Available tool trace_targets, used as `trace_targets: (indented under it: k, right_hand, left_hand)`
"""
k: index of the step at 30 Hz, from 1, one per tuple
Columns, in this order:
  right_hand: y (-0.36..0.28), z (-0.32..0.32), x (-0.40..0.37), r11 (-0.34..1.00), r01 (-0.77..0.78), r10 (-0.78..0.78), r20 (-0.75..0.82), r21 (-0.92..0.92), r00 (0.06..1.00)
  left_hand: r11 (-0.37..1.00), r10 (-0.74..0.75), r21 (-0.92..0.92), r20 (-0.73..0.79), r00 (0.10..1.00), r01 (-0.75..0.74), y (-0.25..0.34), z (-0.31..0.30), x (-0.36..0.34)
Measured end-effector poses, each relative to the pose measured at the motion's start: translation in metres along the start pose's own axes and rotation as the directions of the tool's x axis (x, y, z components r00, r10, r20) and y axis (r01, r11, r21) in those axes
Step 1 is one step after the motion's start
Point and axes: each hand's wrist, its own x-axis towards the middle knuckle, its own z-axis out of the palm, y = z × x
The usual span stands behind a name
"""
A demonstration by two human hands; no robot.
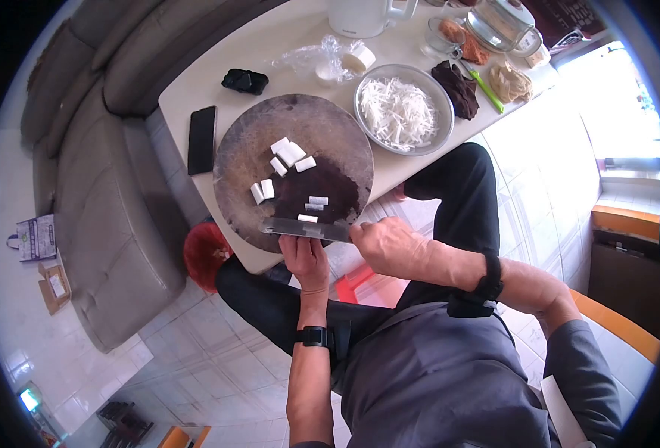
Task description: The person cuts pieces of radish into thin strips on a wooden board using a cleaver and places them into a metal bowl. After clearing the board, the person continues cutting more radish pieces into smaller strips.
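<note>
My right hand [390, 246] is closed round the handle of a cleaver [316, 228], whose blade lies across the near part of a round wooden chopping board [251, 127]. Against the near side of the blade are the bunched fingers of my left hand [302, 257]; the blade hides their tips and whatever they hold. Just beyond the blade lies a white vegetable piece [307, 219], with thin cut slices [317, 201] a little farther off. Several white chunks [291, 154] rest toward the board's middle and left. Part of the board is dark and wet.
A metal bowl [447, 131] of white shreds stands right of the board. A phone [202, 140] and a black object [245, 81] lie left. Behind are plastic wrap [307, 61], a white jug [363, 19], a green-handled tool [488, 93] and a glass pot [502, 26]. A red stool [204, 257] is below.
</note>
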Motion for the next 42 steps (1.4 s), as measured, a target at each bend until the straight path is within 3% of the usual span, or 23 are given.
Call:
trace_targets:
  k: [8,10,14,23,27,29,31,42]
  right_hand:
    - [-0.003,-0.003,0.003,0.998,-0.017,0.022,0.077,-0.064,0.997]
    - [-0.005,-0.005,0.004,0.999,-0.007,0.007,0.001,-0.054,1.0]
    - [-0.002,0.003,0.008,1.0,0.001,0.0,0.039,-0.027,0.999]
    - [-0.006,0.014,0.032,0.996,0.092,-0.092,-0.075,-0.012,0.993]
    - [-0.003,0.02,0.031,0.998,0.055,-0.054,-0.081,0.011,0.995]
    - [0.001,0.022,0.028,0.998,0.042,-0.037,-0.098,0.049,0.995]
    - [0.007,0.014,0.022,0.995,-0.067,0.074,-0.109,0.074,0.991]
    - [0.001,0.009,0.006,0.999,-0.021,0.023,-0.051,0.035,0.998]
  left_hand:
    - [1.0,-0.012,-0.021,0.008,1.0,0.012,-0.002,0.0,-0.002]
    - [1.0,-0.015,-0.017,-0.001,1.0,0.015,-0.002,0.001,-0.001]
    - [1.0,-0.01,-0.002,0.011,1.0,0.01,0.0,-0.001,0.0]
    - [0.999,-0.034,-0.042,0.017,0.999,0.035,-0.006,0.001,-0.004]
    - [0.999,-0.044,-0.032,-0.015,0.999,0.044,-0.002,0.003,-0.002]
    - [0.999,0.021,-0.028,-0.044,0.999,-0.022,-0.004,0.003,-0.002]
    - [0.999,0.018,-0.029,-0.048,0.999,-0.02,-0.001,0.002,0.0]
    - [1.0,0.019,-0.001,-0.052,0.998,-0.019,-0.002,0.002,-0.001]
